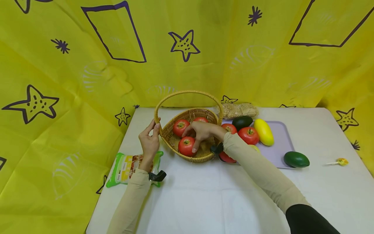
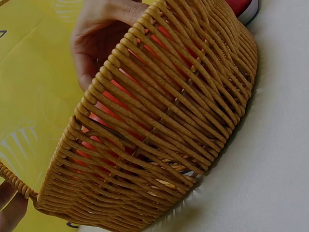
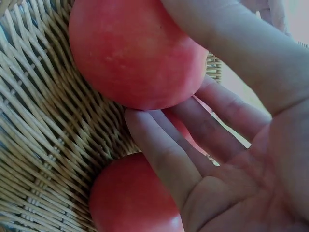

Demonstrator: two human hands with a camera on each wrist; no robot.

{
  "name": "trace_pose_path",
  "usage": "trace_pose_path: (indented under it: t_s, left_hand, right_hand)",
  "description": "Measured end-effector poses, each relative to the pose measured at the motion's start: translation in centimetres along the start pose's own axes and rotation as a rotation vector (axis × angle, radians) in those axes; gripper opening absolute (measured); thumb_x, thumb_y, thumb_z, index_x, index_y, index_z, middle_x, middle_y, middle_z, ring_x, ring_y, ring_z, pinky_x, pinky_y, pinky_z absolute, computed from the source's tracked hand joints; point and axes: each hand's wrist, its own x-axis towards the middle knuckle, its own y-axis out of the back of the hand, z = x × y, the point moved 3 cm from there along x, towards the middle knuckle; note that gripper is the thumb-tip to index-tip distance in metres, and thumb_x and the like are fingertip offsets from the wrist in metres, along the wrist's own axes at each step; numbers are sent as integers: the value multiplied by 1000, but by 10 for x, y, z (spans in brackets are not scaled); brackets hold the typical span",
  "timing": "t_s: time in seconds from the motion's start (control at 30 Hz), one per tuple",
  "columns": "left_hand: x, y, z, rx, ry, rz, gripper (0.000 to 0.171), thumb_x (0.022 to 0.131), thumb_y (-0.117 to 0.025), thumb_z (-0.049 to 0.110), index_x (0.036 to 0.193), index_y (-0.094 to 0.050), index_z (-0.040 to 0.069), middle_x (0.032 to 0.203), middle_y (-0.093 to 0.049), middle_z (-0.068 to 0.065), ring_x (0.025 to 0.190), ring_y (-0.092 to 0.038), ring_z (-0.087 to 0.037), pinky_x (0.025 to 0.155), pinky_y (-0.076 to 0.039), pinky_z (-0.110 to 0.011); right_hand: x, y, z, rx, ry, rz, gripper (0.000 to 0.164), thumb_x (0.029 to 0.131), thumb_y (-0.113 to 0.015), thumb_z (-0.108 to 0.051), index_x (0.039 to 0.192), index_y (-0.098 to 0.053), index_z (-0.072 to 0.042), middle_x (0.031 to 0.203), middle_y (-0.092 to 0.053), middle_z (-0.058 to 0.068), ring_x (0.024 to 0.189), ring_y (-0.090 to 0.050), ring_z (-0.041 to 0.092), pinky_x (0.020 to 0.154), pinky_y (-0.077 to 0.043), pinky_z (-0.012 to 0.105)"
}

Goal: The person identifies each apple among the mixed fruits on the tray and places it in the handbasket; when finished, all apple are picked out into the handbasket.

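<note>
A wicker basket (image 1: 208, 159) with a tall hoop handle (image 1: 188, 92) holds several red apples. My left hand (image 1: 149, 139) pinches the foot of the handle at the basket's left end; its fingertips show at the lower left edge of the left wrist view. Inside the basket, my right hand (image 1: 201, 130) grips the front apple (image 1: 185, 146). In the right wrist view the thumb lies over this apple (image 3: 135, 53) and the fingers reach to its other side. Another apple (image 3: 135, 193) lies below the fingers there. Behind sit an apple (image 1: 180, 127) and one partly hidden apple (image 1: 201, 119).
Right of the basket, a lilac tray (image 1: 280, 136) carries red apples (image 1: 249, 135), a dark avocado (image 1: 242, 122), a yellow mango (image 1: 264, 132) and a green fruit (image 1: 296, 159) at its edge. A lollipop (image 1: 341, 161), a green-edged packet (image 1: 122, 169) and a beige packet (image 1: 238, 110) lie around.
</note>
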Motion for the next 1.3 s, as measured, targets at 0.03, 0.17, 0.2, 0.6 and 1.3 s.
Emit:
trace_pose_path:
  t_s: [0.03, 0.17, 0.2, 0.6, 1.3]
  left_hand:
    - [0, 0, 0, -2, 3, -1, 30, 104, -64, -2, 132, -69, -10, 125, -73, -30, 100, -68, -6, 74, -59, -14]
    - [0, 0, -1, -5, 18, 1, 30, 104, -64, -2, 133, -69, -9, 125, -73, -30, 100, -67, -5, 75, -61, -16]
    - [0, 0, -2, -4, 21, 2, 30, 104, -64, -2, 133, -69, -9, 125, -73, -30, 100, -67, -5, 76, -61, -16]
    - [1, -1, -1, 10, 28, -4, 30, 105, -64, 0, 134, -69, -7, 125, -74, -28, 100, -68, -6, 76, -61, -18]
    - [-1, -1, 5, 22, 2, 7, 30, 104, -65, -2, 133, -69, -9, 124, -73, -30, 98, -67, -6, 76, -58, -14]
  right_hand:
    - [0, 0, -1, -18, -2, 13, 77, 72, -101, -14, 140, -67, 0, 139, -70, 13, 126, -67, 25, 109, -54, 37]
    - [-1, -1, -3, -60, -5, 36, 77, 72, -102, -18, 139, -68, -1, 136, -72, 12, 123, -68, 24, 107, -55, 37]
    - [-2, 0, -3, -68, -7, 37, 77, 72, -102, -19, 139, -68, -2, 137, -72, 11, 124, -67, 24, 107, -55, 37]
    - [-20, 5, -4, 44, 9, 29, 74, 76, -96, -6, 143, -65, 0, 141, -69, 15, 127, -67, 28, 104, -58, 35]
    - [-148, 31, 10, 76, 106, 253, 79, 76, -99, -24, 146, -65, -11, 149, -65, 9, 140, -57, 32, 114, -49, 56]
